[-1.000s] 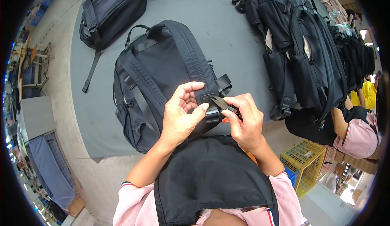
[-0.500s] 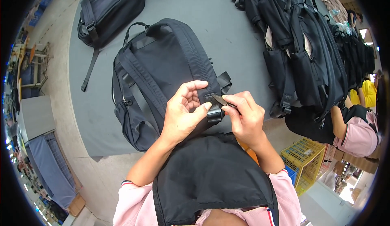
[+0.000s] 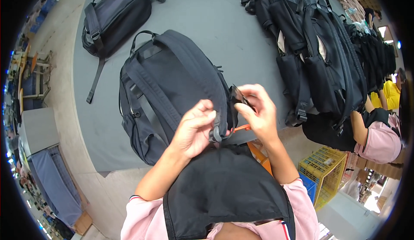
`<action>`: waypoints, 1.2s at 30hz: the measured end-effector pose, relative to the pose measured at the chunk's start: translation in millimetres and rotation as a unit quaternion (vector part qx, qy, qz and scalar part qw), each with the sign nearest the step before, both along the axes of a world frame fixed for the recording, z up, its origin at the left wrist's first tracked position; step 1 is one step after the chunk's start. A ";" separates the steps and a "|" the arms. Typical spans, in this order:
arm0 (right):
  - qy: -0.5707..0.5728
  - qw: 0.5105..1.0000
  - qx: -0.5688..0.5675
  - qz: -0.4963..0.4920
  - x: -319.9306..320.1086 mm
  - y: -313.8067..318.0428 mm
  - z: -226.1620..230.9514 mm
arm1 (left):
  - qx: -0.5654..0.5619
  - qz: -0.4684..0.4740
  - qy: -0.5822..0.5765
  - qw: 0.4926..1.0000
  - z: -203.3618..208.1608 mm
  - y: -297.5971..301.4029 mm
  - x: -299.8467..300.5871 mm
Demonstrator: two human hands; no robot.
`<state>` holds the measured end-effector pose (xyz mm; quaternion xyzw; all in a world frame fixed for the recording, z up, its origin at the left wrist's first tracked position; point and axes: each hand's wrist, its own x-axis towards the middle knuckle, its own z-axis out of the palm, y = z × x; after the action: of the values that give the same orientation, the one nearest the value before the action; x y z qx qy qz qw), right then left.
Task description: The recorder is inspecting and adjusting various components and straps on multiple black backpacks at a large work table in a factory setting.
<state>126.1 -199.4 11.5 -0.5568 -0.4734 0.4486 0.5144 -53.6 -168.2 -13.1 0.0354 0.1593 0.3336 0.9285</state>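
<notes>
A black backpack lies on the grey table with its back panel and padded shoulder straps facing up. My left hand is closed at the near end of the right-hand shoulder strap, its fingers curled against the strap's edge by a plastic buckle. What its lower fingers grip is partly hidden. Just right of that strap, my right hand closes around small dark thread snips, blades pointing up and left. Dark webbing hangs beside the snips, partly covered by my fingers.
A smaller black bag lies at the far left of the grey table. Several black backpacks are piled at the right. Something orange shows beneath my right hand. A co-worker's pink sleeve and a yellow crate are farther right.
The shoulder strap's near end has been tipped onto its edge, and its flat stitched patch no longer faces up. My right hand and the snips have shifted slightly up; my left hand has moved down.
</notes>
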 end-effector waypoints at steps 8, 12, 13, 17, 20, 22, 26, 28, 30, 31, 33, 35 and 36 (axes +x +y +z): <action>-0.157 0.985 0.019 0.068 -0.3 19.1 0.3 | 0.216 -0.100 0.283 0.929 19.6 -17.7 14.2; -0.059 0.985 -0.138 0.090 -2.7 32.1 11.0 | 0.426 -0.073 0.479 0.764 21.2 -17.2 8.1; -0.058 0.985 -0.137 0.086 -4.4 31.9 5.5 | 0.546 0.009 0.514 0.661 24.6 -14.5 8.5; 0.212 0.960 -0.142 0.115 -11.7 33.9 6.1 | 0.702 0.187 0.566 0.389 37.3 -7.7 8.1; 0.334 0.935 -0.088 0.077 -25.1 33.6 -2.3 | 0.735 0.192 0.507 0.408 41.9 8.4 3.4; 0.353 0.928 -0.098 0.071 -31.7 31.4 -14.4 | 0.765 0.140 0.476 0.411 39.0 13.6 0.5; 0.112 0.992 -0.038 -0.032 -24.2 16.3 -18.4 | 0.523 0.067 0.452 0.720 18.6 16.0 -5.4; -0.050 0.997 0.018 -0.051 -16.9 3.2 -6.7 | 0.347 0.039 0.332 0.876 9.9 13.3 -7.5; -0.178 0.979 0.091 -0.037 -10.5 -2.0 -5.0 | 0.315 0.031 0.306 0.898 8.6 14.1 -9.3; -0.178 0.979 0.090 -0.037 -6.4 -3.1 -3.0 | 0.320 0.026 0.318 0.892 9.0 14.0 -8.2; -0.258 0.959 0.118 0.028 0.0 -3.9 6.8 | 0.323 0.019 0.329 0.887 9.7 14.4 -7.2; -0.274 0.953 0.127 0.017 1.4 1.4 15.5 | 0.352 0.016 0.334 0.874 10.3 15.3 -6.8; -0.307 0.941 0.142 0.029 2.3 4.0 18.9 | 0.352 0.016 0.334 0.874 9.9 15.5 -7.2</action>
<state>128.4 -195.5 30.3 -0.5749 -0.6832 0.1987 0.4040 -60.7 -152.8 -3.2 0.4664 0.3328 0.3505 0.7409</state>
